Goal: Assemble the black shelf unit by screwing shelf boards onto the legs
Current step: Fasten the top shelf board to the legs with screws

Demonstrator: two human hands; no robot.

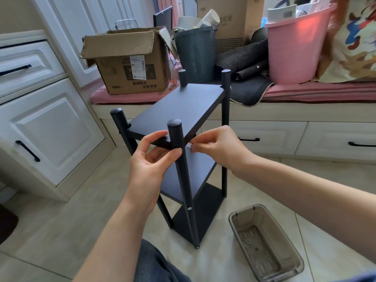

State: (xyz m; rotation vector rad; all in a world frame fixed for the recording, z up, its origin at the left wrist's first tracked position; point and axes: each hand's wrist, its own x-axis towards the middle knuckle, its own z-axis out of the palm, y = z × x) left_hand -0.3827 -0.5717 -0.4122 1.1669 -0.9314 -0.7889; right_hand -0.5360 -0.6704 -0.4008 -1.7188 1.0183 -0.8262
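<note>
Working on the top board of the black shelf unit (pixel 179 159), standing upright on the tile floor (pixel 61 220) right in front of us.

We're holding the near corner of the top shelf board (pixel 175 110) with our left hand (pixel 150 159), thumb on top and fingers curled under it, right against the front leg (pixel 179 159). Our right hand (pixel 219 147) is pinching something tiny at the board's edge just beside that leg, can't tell what it is. Two lower boards are sitting between the legs already. A clear plastic tray (pixel 266 243) with a small ring in it is lying on the floor to our right.
</note>
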